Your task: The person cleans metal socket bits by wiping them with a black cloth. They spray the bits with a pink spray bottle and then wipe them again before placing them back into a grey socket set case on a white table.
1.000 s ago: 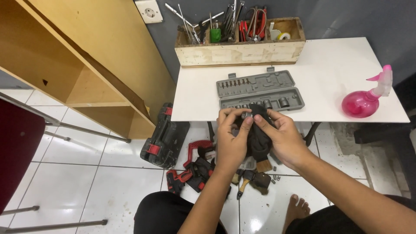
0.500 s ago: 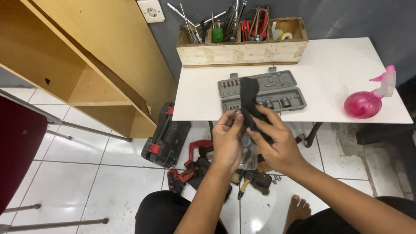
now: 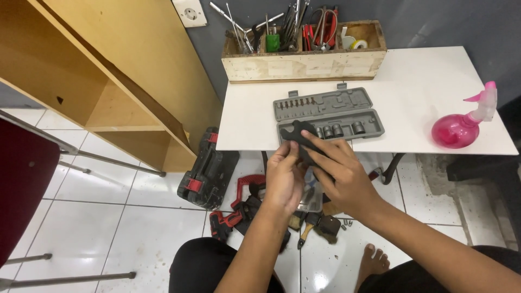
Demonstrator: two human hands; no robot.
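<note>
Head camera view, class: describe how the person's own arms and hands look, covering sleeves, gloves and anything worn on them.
Both forearms come up from the bottom edge and are bare, with no sleeves in view. The left hand and the right hand wear no gloves. No watch, bracelet or ring shows on either. Dark trousers cover the knees below the arms.
</note>
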